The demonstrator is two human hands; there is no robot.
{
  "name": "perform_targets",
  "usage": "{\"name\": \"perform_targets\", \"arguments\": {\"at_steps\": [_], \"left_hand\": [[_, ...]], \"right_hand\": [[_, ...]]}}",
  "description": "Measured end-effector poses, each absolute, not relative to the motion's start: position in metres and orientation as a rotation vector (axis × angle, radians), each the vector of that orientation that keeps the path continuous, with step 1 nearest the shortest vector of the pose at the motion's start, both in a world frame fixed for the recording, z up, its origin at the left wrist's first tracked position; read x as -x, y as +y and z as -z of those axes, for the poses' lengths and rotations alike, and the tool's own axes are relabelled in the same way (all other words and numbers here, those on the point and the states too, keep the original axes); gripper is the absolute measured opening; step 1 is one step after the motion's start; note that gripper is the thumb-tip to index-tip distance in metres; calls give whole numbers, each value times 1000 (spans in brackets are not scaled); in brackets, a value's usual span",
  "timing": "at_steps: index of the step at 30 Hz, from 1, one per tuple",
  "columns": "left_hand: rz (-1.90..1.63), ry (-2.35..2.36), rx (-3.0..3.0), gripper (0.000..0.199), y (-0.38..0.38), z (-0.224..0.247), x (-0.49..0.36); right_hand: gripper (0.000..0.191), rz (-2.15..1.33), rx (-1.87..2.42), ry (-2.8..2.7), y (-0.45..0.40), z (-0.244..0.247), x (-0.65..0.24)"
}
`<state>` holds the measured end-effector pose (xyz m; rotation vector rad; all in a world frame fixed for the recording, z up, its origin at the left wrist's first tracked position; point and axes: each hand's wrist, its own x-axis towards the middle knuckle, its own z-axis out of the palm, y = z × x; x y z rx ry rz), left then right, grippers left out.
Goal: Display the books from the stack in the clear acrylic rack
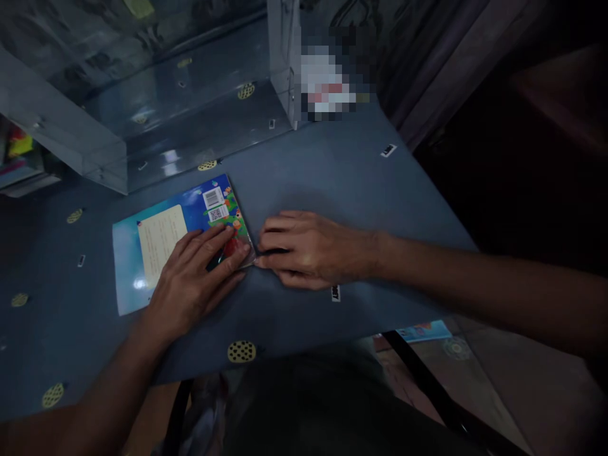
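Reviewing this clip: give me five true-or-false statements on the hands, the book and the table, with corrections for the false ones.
1. The left hand rests on the book. True.
2. The right hand lies flat on the cream text panel. False: the right hand is at the book's near right corner.
3. A barcode label shows on the book's upper face. True.
4. The clear box stands between the two hands. False: the clear box stands beyond the book.
5. The table cover has pineapple prints. True.
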<state>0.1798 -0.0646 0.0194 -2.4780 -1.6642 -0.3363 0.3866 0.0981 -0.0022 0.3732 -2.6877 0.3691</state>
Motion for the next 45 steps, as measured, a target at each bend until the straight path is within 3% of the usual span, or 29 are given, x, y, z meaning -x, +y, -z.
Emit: {"name": "perform_targets", "arguments": {"at_steps": [12, 21, 45], "left_hand": [[424, -1847, 2391, 24, -61, -17, -194], [495, -1777, 2408, 24, -61, -18, -195], [424, -1697, 2414, 25, -61, -19, -195]], "right_hand": [[21, -615, -418, -2651, 103, 0, -385], [22, -948, -295, -2496, 106, 6, -380], [22, -746, -400, -2592, 106, 6, -384]]}}
